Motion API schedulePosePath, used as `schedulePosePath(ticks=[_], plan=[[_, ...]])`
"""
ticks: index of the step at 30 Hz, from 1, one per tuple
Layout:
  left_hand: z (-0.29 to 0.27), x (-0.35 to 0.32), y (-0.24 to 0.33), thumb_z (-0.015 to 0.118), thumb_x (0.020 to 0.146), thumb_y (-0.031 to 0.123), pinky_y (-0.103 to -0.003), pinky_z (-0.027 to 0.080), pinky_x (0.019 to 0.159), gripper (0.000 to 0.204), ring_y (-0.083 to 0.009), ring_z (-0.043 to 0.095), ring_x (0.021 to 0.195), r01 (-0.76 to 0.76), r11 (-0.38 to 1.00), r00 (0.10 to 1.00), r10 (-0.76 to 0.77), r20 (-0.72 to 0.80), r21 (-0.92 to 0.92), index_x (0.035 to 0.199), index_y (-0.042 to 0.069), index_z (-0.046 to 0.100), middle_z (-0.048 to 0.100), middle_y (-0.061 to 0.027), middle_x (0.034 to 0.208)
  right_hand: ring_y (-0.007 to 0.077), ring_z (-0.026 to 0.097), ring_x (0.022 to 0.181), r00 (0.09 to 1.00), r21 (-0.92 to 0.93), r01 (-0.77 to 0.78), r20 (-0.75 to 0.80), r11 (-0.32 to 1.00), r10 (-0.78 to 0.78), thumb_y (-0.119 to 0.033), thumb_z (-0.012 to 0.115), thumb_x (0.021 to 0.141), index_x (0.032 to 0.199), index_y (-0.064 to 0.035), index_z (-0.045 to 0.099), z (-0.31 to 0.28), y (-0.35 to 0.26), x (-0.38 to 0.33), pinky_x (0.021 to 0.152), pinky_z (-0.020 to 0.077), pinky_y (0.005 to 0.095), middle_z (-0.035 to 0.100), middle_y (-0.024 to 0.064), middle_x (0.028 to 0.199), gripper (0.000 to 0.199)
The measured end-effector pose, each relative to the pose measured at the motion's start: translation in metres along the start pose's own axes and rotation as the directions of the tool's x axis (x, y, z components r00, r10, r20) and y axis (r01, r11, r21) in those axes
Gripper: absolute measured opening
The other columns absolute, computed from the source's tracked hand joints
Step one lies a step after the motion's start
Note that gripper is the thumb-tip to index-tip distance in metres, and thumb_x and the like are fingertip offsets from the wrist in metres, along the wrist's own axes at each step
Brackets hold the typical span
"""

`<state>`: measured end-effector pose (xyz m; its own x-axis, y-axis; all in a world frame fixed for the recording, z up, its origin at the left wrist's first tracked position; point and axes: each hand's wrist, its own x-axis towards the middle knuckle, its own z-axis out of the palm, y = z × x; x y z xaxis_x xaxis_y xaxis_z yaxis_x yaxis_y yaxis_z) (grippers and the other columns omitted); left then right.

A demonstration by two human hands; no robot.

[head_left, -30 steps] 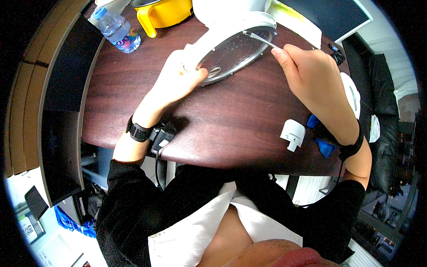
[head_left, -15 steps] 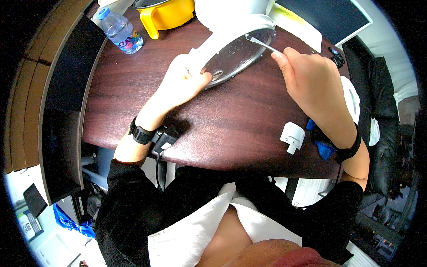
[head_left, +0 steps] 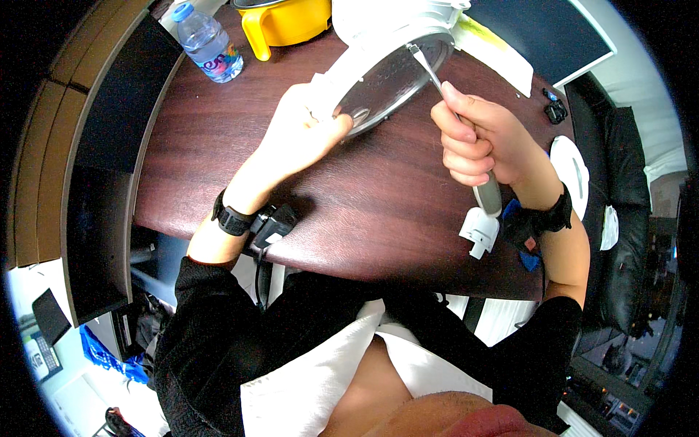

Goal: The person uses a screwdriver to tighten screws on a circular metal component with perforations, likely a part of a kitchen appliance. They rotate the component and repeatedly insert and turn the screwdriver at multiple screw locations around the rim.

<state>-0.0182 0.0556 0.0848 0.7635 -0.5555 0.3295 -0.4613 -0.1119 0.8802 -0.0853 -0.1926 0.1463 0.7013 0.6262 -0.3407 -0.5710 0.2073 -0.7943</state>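
My left hand [head_left: 309,131] grips the near edge of a round, white-rimmed lid [head_left: 346,69], which is tilted up so its glossy, see-through middle shows. Thumb and fingers pinch that edge beside a small shiny oval part. My right hand [head_left: 484,138] is wrapped around a screwdriver [head_left: 489,198] with a grey handle and a slim metal shaft. Its flat tip is at the inner far side of the lid's rim; whether it presses there I cannot tell. Just below the handle's end, a small white plastic piece [head_left: 480,230] lies on the brown table [head_left: 349,211].
Behind the lid stands a white appliance [head_left: 364,18]. A yellow handled pot [head_left: 295,23] and a water bottle [head_left: 211,47] are at the back left. A black adapter [head_left: 275,224] sits at the near edge, by my left wrist. A white oval panel [head_left: 571,175] rests at the right.
My right hand has turned, bringing its curled fingers and the screwdriver's grey handle into view. The tip stays near the lid's rim. My left hand keeps its hold on the lid.
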Motion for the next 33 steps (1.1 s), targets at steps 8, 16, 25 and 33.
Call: schedulePosePath(ticks=[8, 16, 25, 33], plan=[[-0.005, 0.005, -0.008, 0.061, 0.074, 0.007, -0.025, 0.038, 0.055, 0.009, -0.0058, 0.044, 0.06, 0.038, 0.994, 0.998, -0.042, -0.04, -0.102, 0.075, -0.001, 0.056, 0.048, 0.0036, 0.064, 0.0378, 0.054, 0.049, 0.607, -0.909, -0.3, 0.052, -0.289, -0.793, -0.026, 0.061, 0.091, 0.063, -0.0044, 0.053, 0.001, 0.002, -0.01, 0.045, 0.0442, 0.0442, 0.051, 0.0183, 0.052, 0.036], [0.0, 0.005, -0.009, 0.061, 0.074, 0.007, -0.024, 0.038, 0.055, 0.008, -0.0053, 0.044, 0.06, 0.065, 0.995, 0.997, -0.068, -0.032, -0.08, 0.076, 0.0, 0.057, 0.047, 0.0046, 0.064, 0.0332, 0.056, 0.045, 0.59, -0.797, -0.414, 0.134, -0.44, -0.797, -0.032, 0.058, 0.091, 0.062, -0.0074, 0.055, 0.013, -0.002, -0.006, 0.044, 0.0463, 0.0412, 0.052, 0.0147, 0.048, 0.039], [-0.003, 0.004, -0.002, 0.062, 0.074, 0.007, -0.025, 0.038, 0.055, 0.01, -0.0052, 0.044, 0.06, 0.11, 0.992, 0.994, -0.108, 0.031, -0.057, 0.073, 0.001, 0.054, 0.046, 0.0047, 0.064, 0.0309, 0.057, 0.044, 0.577, -0.728, -0.46, 0.191, -0.509, -0.794, -0.035, 0.059, 0.09, 0.063, -0.009, 0.058, 0.01, -0.006, -0.004, 0.044, 0.0468, 0.0395, 0.053, 0.0127, 0.049, 0.038], [-0.001, 0.004, -0.003, 0.061, 0.074, 0.006, -0.025, 0.038, 0.055, 0.009, -0.0055, 0.045, 0.059, 0.073, 0.994, 0.997, -0.073, -0.005, -0.083, 0.073, 0.002, 0.054, 0.048, 0.0038, 0.063, 0.0307, 0.057, 0.043, 0.615, -0.704, -0.512, 0.1, -0.492, -0.782, -0.037, 0.058, 0.091, 0.063, -0.0096, 0.058, 0.017, -0.002, -0.01, 0.043, 0.047, 0.0391, 0.054, 0.0128, 0.048, 0.039]])
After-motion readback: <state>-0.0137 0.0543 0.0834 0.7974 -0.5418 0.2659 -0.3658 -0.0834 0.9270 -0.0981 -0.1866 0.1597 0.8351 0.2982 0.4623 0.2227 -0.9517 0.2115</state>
